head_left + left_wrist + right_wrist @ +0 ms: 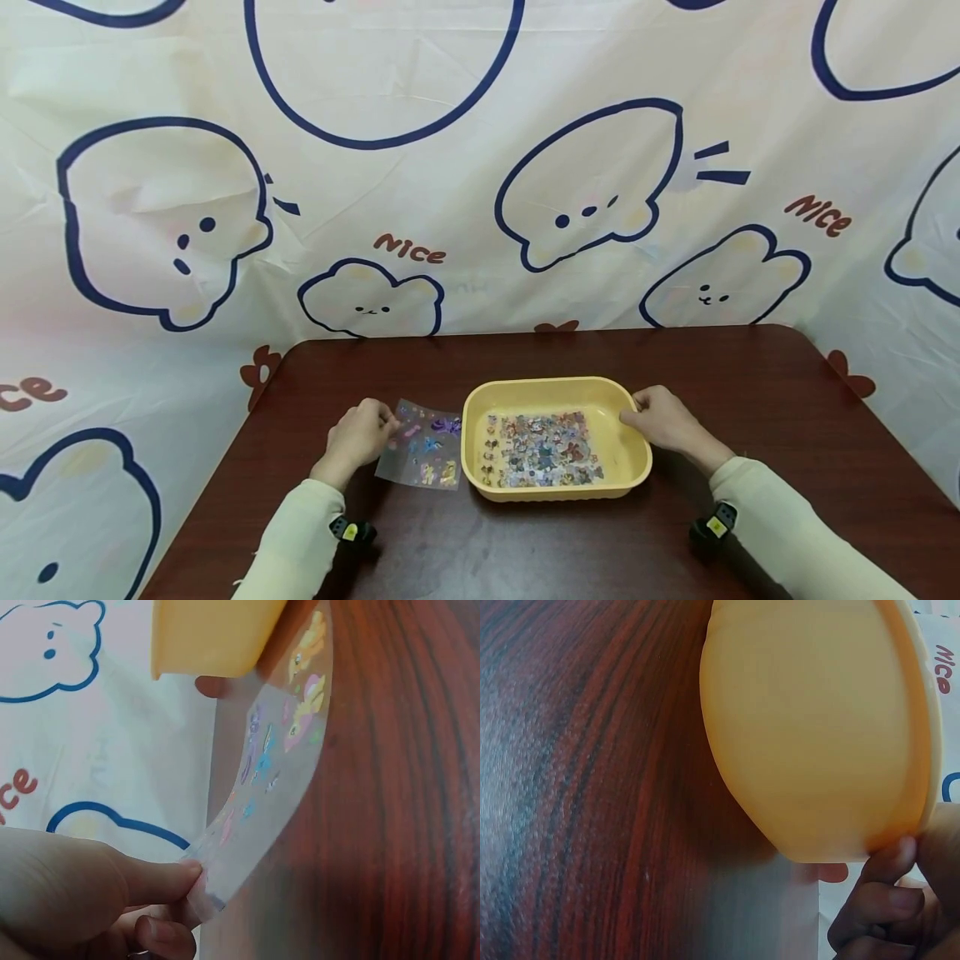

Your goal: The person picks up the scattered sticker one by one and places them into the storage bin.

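A clear sticker sheet (408, 465) with colourful pony figures is pinched at its outer edge between the thumb and fingers of my left hand (358, 437). In the left wrist view the sheet (274, 802) curves up from the fingers towards the yellow tray. My right hand (667, 421) grips the right end rim of that yellow plastic tray (626, 458), thumb at the inside and fingers curled under the rim. Inside the tray lies a clear sheet crowded with small stickers (547, 450). The tray's left rim overlaps the right edge of the pony sheet in the head view.
A dark reddish-brown table (525, 550) lies under everything. Behind it and at its sides hangs a pale cloth (465, 183) with blue-outlined cartoon animals. Each wrist wears a small black camera (352, 531) on a band.
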`<state>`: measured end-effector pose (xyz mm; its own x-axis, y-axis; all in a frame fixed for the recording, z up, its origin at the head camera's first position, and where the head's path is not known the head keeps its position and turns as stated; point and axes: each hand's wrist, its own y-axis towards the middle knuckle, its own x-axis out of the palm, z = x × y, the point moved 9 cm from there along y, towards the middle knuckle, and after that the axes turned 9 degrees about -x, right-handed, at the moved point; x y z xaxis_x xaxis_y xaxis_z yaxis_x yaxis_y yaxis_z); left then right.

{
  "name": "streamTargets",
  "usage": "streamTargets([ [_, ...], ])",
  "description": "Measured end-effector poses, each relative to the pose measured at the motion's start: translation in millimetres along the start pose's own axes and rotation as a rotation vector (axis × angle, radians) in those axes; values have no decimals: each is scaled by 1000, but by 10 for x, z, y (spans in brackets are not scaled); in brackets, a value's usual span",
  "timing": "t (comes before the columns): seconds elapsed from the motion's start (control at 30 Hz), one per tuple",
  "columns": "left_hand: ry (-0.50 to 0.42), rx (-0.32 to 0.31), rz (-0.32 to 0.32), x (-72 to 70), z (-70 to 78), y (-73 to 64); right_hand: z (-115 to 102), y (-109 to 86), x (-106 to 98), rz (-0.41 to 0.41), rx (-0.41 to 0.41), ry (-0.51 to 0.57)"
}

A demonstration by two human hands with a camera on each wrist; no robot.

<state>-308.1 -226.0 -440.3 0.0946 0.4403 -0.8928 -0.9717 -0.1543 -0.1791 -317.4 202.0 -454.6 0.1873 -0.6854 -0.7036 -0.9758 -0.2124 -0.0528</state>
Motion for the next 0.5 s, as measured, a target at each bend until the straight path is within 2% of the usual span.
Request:
streamTargets([
  [0.5,-64,-44,-13,-202,-67,-5,-3,-4,0,3,1,-2],
])
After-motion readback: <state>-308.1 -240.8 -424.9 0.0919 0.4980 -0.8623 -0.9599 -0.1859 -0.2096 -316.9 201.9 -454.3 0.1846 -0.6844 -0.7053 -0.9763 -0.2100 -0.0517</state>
